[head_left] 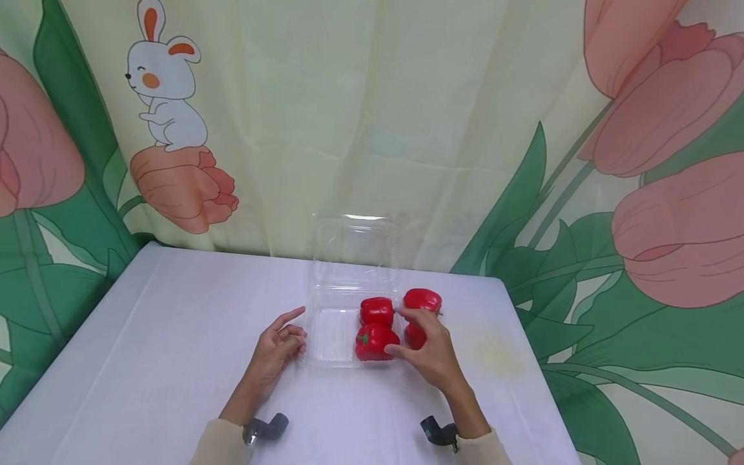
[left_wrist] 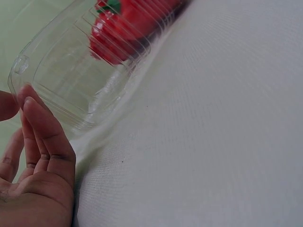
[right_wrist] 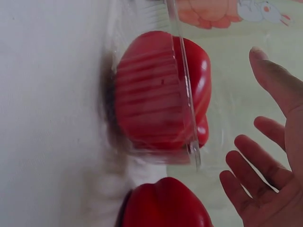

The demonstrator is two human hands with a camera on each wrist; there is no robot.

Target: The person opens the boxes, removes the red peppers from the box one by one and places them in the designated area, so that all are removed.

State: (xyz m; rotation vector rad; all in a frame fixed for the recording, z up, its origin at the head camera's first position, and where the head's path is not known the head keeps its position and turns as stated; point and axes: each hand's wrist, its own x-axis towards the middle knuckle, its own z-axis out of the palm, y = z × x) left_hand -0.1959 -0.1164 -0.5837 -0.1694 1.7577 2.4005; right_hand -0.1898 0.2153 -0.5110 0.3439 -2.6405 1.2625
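Note:
A clear plastic clamshell container (head_left: 334,336) stands on the table with its lid (head_left: 354,248) raised at the back. Two red bell peppers lie in its right half: a front one (head_left: 374,343) with a green stem, and one behind it (head_left: 376,311). My left hand (head_left: 278,349) is at the container's left side; in the left wrist view its thumb and fingertips pinch the rim (left_wrist: 19,71). Over the container's right edge, my right hand (head_left: 433,349) has thumb and fingers spread; the right wrist view shows them apart from the pepper (right_wrist: 156,90) inside.
Right of the container, two more red peppers lie on the white-covered table (head_left: 174,349): a far one (head_left: 422,299) and one (head_left: 414,336) partly hidden by my right hand. A printed curtain (head_left: 407,129) hangs behind the table.

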